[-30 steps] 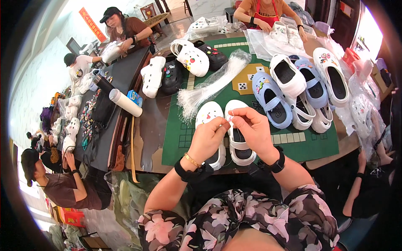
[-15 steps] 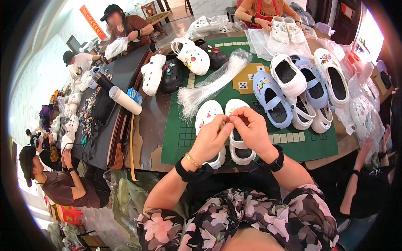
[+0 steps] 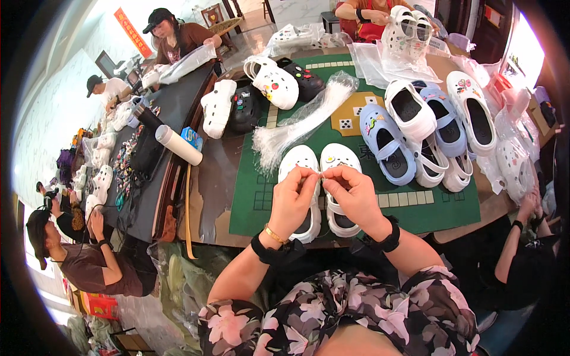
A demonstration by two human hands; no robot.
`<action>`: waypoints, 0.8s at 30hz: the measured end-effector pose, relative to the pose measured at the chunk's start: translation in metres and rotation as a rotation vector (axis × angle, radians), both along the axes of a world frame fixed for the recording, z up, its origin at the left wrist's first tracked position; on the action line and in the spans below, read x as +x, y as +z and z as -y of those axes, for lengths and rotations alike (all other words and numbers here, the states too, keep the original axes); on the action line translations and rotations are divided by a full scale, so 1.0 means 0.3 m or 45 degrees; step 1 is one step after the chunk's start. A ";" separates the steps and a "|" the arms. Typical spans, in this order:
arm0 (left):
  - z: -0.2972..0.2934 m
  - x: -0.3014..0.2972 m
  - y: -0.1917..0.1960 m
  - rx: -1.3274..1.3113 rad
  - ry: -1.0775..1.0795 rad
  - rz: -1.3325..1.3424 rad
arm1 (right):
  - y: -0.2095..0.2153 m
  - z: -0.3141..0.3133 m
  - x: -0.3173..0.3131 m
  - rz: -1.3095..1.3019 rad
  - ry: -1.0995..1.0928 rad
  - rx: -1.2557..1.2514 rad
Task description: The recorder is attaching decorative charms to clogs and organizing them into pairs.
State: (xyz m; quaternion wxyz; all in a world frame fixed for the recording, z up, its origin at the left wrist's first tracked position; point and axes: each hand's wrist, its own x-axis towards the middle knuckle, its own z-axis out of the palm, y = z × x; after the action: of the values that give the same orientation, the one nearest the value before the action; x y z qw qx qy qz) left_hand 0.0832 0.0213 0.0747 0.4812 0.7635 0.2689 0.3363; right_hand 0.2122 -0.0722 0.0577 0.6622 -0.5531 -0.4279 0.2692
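A pair of white clogs stands side by side before me: the left clog [image 3: 297, 157] and the right clog [image 3: 340, 154], both with small charms on the toes. Over them, my left hand [image 3: 292, 199] and my right hand [image 3: 356, 199] meet with fingertips pinched together above the gap between the shoes. Whatever thin thing they pinch is too small to make out. Just beyond lies a bundle of clear plastic strands [image 3: 303, 120] in a plastic sleeve, on the green mat [image 3: 249, 204]. My hands hide the middle of both clogs.
Blue clogs [image 3: 389, 151] and white clogs [image 3: 409, 110] crowd the right side; a black clog [image 3: 242, 110] and more white ones stand far left. A white bottle [image 3: 178, 144] is on the dark side table. Across, a co-worker [image 3: 371, 15] handles bagged clogs; others work left and right.
My hands have dropped slightly toward me, fingertips still together. The co-worker across has lifted the white clogs, and the far-left co-worker's plastic bag has shifted right.
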 end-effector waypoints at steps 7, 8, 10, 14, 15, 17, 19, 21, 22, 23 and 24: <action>-0.007 -0.008 -0.017 0.100 0.014 0.121 | 0.005 0.003 -0.005 0.128 -0.019 -0.020; -0.007 -0.009 -0.014 0.111 0.013 0.096 | 0.001 0.003 -0.004 0.143 -0.027 -0.012; -0.006 -0.010 -0.014 0.125 0.010 0.075 | 0.001 0.003 -0.003 0.168 -0.042 -0.019; -0.005 -0.016 -0.018 0.112 -0.006 0.078 | 0.000 0.000 -0.005 0.220 -0.059 -0.049; -0.003 -0.018 -0.017 0.111 -0.011 0.085 | 0.000 0.000 -0.006 0.221 -0.056 -0.049; -0.003 -0.019 -0.024 0.102 -0.016 0.088 | -0.001 0.002 -0.008 0.227 -0.057 -0.056; -0.002 -0.021 -0.030 0.090 -0.024 0.091 | -0.008 0.003 -0.006 0.228 -0.061 -0.056; -0.005 -0.023 -0.031 0.121 -0.031 0.035 | -0.009 0.003 -0.005 0.226 -0.062 -0.055; -0.006 -0.024 -0.034 0.119 -0.030 0.034 | -0.007 0.003 -0.003 0.237 -0.067 -0.053; -0.009 -0.025 -0.038 0.136 -0.026 0.038 | -0.007 0.003 -0.003 0.248 -0.072 -0.049; -0.010 -0.025 -0.041 0.153 -0.022 0.042 | -0.008 0.003 -0.003 0.248 -0.071 -0.050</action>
State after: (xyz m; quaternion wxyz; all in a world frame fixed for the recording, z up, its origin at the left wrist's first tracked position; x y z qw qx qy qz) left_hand 0.0757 0.0243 0.0625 0.4418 0.7877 0.2338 0.3601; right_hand 0.2114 -0.0731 0.0553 0.6136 -0.6012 -0.4695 0.2040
